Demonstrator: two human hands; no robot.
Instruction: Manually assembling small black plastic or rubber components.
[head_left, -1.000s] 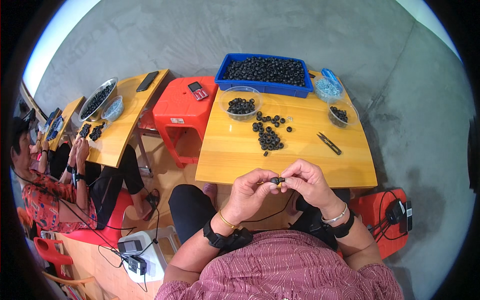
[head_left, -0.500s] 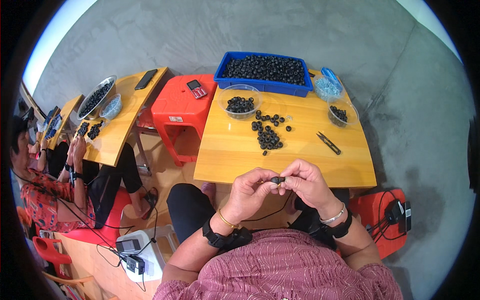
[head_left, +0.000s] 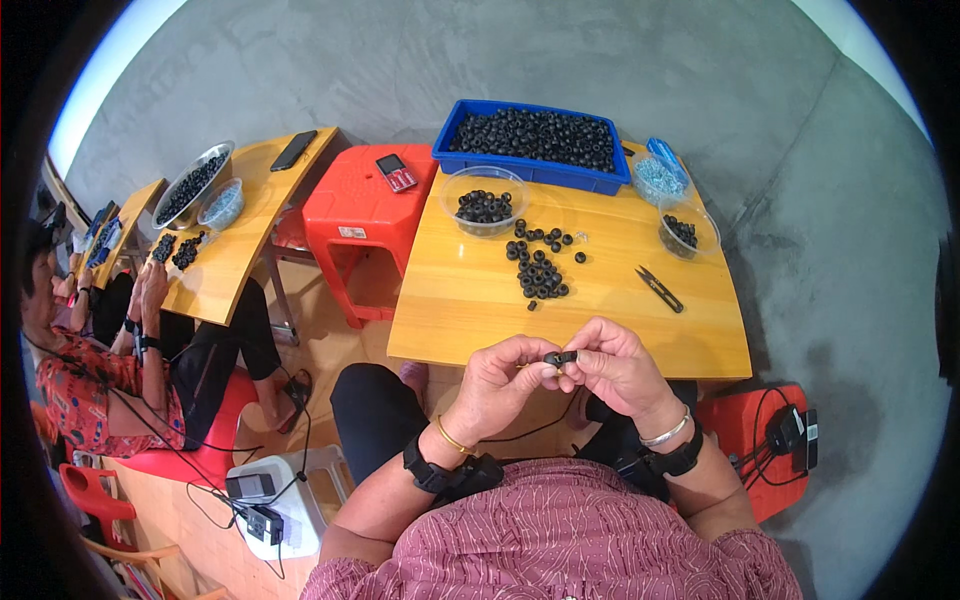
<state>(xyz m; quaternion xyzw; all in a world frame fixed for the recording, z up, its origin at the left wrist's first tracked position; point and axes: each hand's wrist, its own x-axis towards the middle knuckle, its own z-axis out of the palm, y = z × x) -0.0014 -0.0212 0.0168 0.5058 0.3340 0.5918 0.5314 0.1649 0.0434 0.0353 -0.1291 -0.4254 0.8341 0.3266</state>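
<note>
Just past the table's near edge, my left hand (head_left: 497, 385) and my right hand (head_left: 622, 370) meet fingertip to fingertip. Both are closed in a pinch on one small black ring-like part (head_left: 556, 358); the fingers hide much of it. Beyond them on the wooden table (head_left: 450, 310) lies a loose group of similar round black parts (head_left: 541, 275), with a single one (head_left: 532, 306) nearest my hands. A clear bowl (head_left: 522, 214) of black parts stands to the left of the group. Black thread snips (head_left: 660, 289) lie to the right.
A blue tray (head_left: 530, 178) heaped with black parts sits at the far edge. On the right are a tub of pale blue pieces (head_left: 656, 178) and a clear bowl (head_left: 712, 240). A red stool (head_left: 345, 205) holds a phone (head_left: 396, 173). Another person (head_left: 110, 385) works at the left table.
Both hands stay almost in place, still pinching the black part, which has turned slightly between the fingertips. The whole view has shifted a little.
</note>
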